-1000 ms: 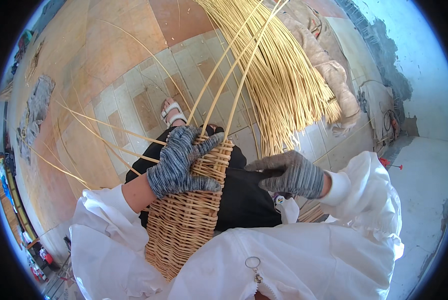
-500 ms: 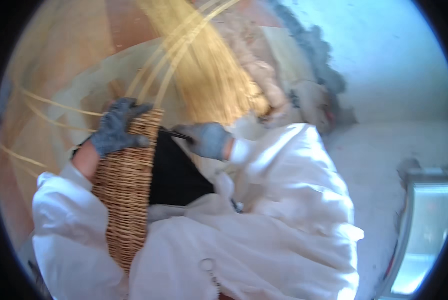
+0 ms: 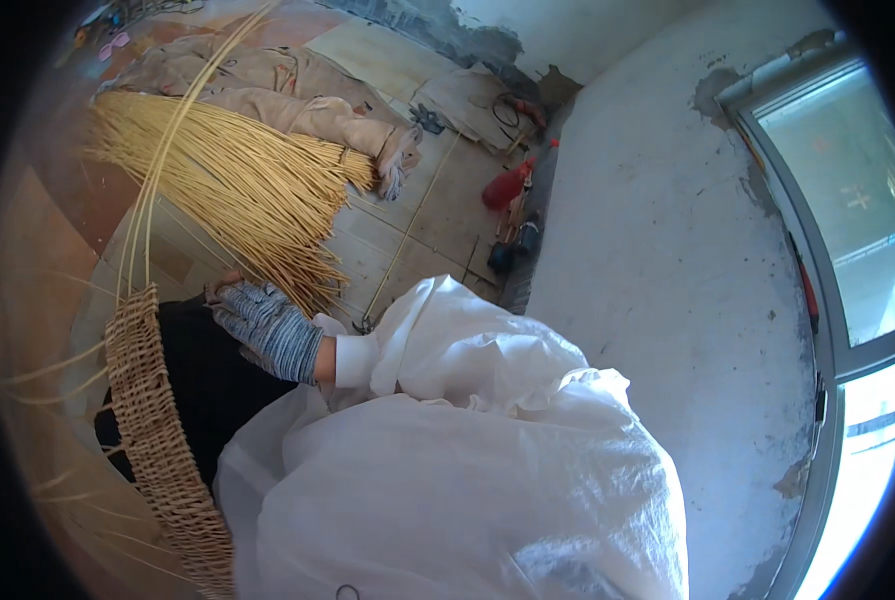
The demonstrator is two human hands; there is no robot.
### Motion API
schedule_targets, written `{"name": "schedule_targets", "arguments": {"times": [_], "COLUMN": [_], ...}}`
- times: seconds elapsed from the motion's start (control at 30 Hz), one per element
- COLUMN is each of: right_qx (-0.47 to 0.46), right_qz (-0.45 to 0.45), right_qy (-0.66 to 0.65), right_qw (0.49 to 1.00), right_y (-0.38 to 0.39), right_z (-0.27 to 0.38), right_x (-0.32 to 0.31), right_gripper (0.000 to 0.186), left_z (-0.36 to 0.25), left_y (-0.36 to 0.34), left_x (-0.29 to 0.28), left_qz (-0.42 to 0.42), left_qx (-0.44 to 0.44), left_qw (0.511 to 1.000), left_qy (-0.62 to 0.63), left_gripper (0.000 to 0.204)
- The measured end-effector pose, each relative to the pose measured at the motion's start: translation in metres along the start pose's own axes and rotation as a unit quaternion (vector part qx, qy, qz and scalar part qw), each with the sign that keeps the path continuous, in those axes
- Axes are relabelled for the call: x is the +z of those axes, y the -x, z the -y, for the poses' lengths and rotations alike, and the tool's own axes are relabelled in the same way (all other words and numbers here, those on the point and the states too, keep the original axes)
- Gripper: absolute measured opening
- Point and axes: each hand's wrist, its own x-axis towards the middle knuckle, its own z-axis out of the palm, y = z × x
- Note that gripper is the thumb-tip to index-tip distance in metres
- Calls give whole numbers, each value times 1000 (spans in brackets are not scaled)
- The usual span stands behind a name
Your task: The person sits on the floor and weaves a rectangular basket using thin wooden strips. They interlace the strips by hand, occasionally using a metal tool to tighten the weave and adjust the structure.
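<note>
A strip of woven wicker stands on edge along my left side, against my black-clad leg. Long pale rods rise from its top end, and more stick out to the left. My right hand, in a grey knitted glove with bare fingertips showing, lies over the black cloth beside the weave, apart from it. Its fingers reach forward, slightly bent, and no tool shows in them. My left hand is out of sight.
A big bundle of yellow wicker rods lies on the tiled floor ahead, beside a crumpled beige cloth. Near the wall are a red bottle, a dark object and a dark glove. A window is at right.
The view has swung to the right, and the weave now sits farther left. My left hand, earlier on the weave, has left the view. The dark tool in my right hand no longer shows.
</note>
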Motion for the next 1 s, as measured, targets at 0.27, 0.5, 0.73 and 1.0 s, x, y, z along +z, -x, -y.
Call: {"name": "schedule_targets", "arguments": {"times": [0.27,0.5,0.73,1.0], "right_qx": [4,45,-20,12], "right_qz": [-88,160,183,275], "right_qy": [121,94,44,6], "right_qw": [989,982,982,961], "right_y": [-27,-65,-67,-94], "right_z": [2,-26,-30,-47], "right_x": [-28,-7,-6,4], "right_gripper": [53,31,24,46], "left_z": [-30,-16,-44,-159], "left_y": [30,81,219,404], "left_x": [32,-7,-92,-121], "left_qz": [-20,-164,-407,-595], "left_qx": [-46,-148,-102,218], "left_qw": [998,931,671,289], "left_qy": [33,291,611,718], "left_gripper": [54,44,34,23]}}
